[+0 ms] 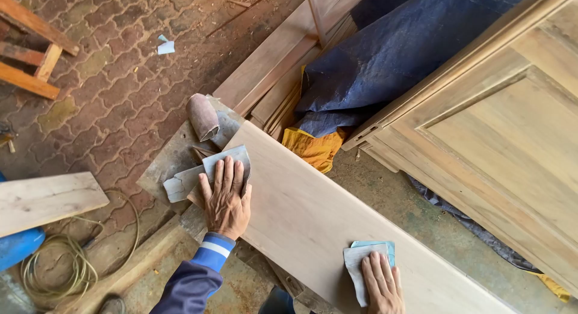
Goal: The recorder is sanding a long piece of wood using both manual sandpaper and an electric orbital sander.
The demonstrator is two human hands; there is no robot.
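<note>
Both hands are flat on a long pale wooden board (313, 223) that runs diagonally from upper left toward the bottom right. The left hand (227, 199) sits at the board's far end, right by its left corner, fingers (229, 172) spread out and pressing down on a grey sheet of sandpaper (232, 157), so it's pinned under the palm, not gripped. The right hand (381, 284) is further down, near the board's near edge, fingers straight and close together, pressing a second folded sandpaper piece (361, 263) with a bluish back.

Just past the board's far end there's a rolled-up sandpaper roll (202, 116) on a rough grey slab (162, 169). Beyond that, stacked planks (271, 67), a dark blue tarp (397, 55) over a yellow cloth (313, 148). A panelled wooden door (506, 139) lies off the right side. A coil of cord (60, 266) is on the brick paving (120, 79) at left.
</note>
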